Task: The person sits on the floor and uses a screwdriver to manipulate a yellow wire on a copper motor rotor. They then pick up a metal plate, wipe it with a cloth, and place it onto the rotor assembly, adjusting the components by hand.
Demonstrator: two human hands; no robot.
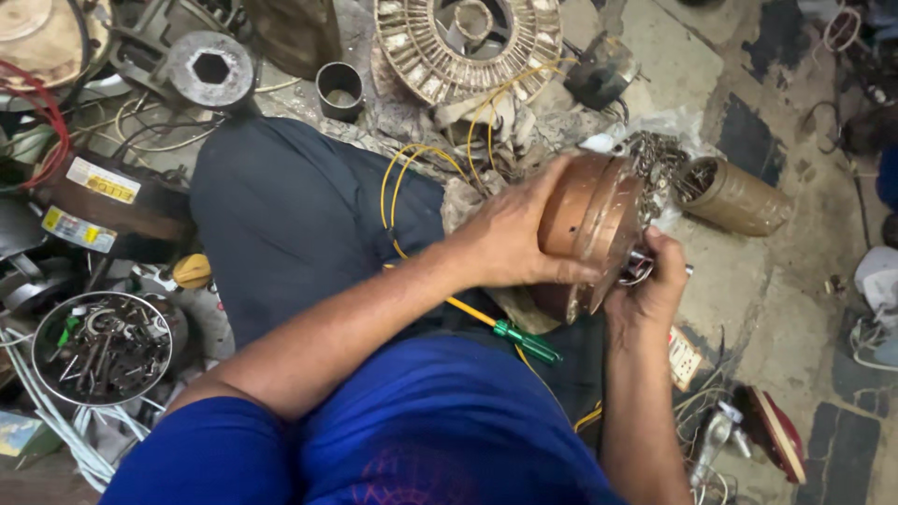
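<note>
Copper-brown metal motor housing (589,224) held over the lap: looks heavy, rigid, smooth-sided, likely slippery. Left hand (510,238) clamps its round body; right hand (655,281) closes around the shaft end underneath. Best grip: rim edges.

green-handled screwdriver (526,340), bowl of metal parts (101,348), slotted stator ring (466,42), brown tin (734,196)
</note>
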